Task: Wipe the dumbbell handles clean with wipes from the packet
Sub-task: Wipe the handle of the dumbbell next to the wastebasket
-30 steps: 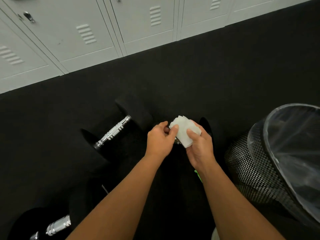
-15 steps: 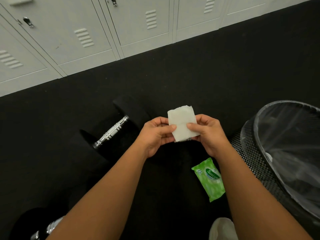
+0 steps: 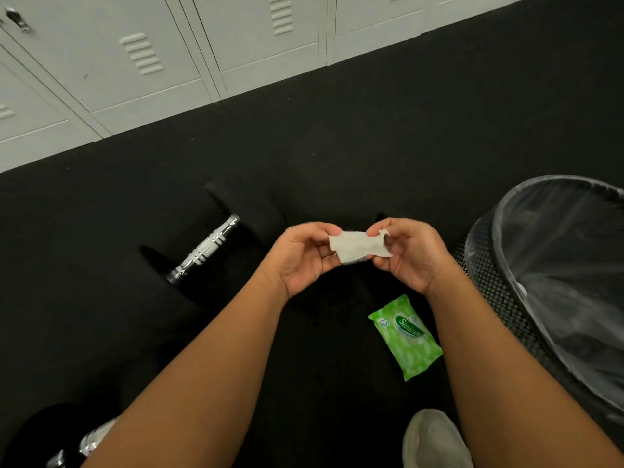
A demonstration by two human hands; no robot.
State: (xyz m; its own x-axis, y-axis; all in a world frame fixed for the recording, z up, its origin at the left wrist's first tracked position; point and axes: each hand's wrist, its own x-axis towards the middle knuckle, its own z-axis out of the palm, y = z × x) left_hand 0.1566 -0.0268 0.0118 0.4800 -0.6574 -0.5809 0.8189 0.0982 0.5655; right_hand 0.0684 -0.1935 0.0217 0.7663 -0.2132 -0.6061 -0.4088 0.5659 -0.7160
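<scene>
The left grip (image 3: 302, 256) and the right grip (image 3: 407, 255) each pinch one end of a white wipe (image 3: 358, 248), holding it stretched between them above the black floor (image 3: 337, 146). The green wipes packet (image 3: 405, 337) lies on the floor just below the right grip, towards the person. A dumbbell (image 3: 206, 249) with a chrome handle lies left of the left grip. A lined mesh bin (image 3: 489, 285) stands right of the right grip.

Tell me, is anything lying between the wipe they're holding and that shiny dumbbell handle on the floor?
Nothing visible. The left hand and right hand pinch the wipe in the air; the dumbbell handle lies uncovered to its left. The green packet and mesh bin sit off to the right.
</scene>
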